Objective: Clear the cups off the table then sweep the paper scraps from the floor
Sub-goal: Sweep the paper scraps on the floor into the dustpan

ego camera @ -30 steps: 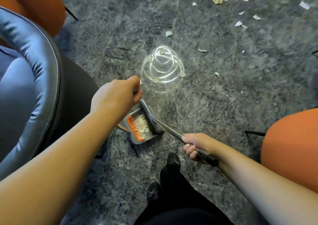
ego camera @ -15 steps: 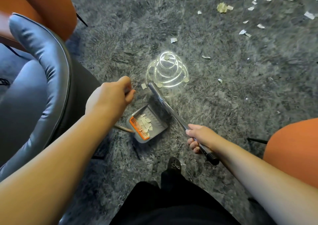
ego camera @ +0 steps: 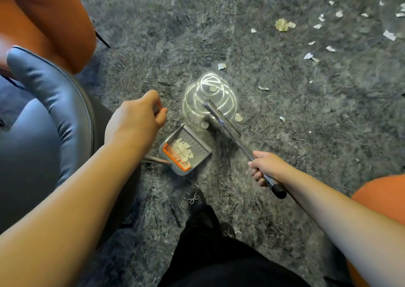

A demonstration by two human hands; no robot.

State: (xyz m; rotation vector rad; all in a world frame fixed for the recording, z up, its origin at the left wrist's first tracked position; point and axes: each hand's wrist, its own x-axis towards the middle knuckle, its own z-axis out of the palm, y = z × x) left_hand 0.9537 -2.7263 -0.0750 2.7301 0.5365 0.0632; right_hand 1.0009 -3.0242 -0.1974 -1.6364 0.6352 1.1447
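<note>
The broom (ego camera: 221, 120) has moved since a moment ago: its head was right at the mouth of the dustpan (ego camera: 186, 148), and now it sits higher in the middle of the frame, out on the gray rug (ego camera: 306, 122), on the bright rings of light (ego camera: 210, 98). The dustpan sits a little more to the right than before, and its mouth now has bare rug in front of it. The right hand (ego camera: 265, 168), at the lower right of the middle, has its fingers curled tight around the broom's long metal handle, just above the black end cap. The left hand (ego camera: 135, 120), at the middle left, is curled in a fist around the top of the dustpan's handle; only a small gray bit shows by the thumb. The gray dustpan lies flat on the rug just below the middle, with an orange comb along its back edge and a little pile of paper scraps (ego camera: 183, 147) inside it. Two more scraps lie right beside the broom head, one on each side. Many loose scraps (ego camera: 306, 56) are spread over the rug in the upper right of the frame, well apart from the dustpan. A blue chair (ego camera: 50, 115) fills the left side, an orange seat (ego camera: 48, 23) is in the upper left, and another orange seat (ego camera: 381, 201) is at the lower right. Black shoes (ego camera: 197, 201) with small shiny bows show at the bottom middle.
</note>
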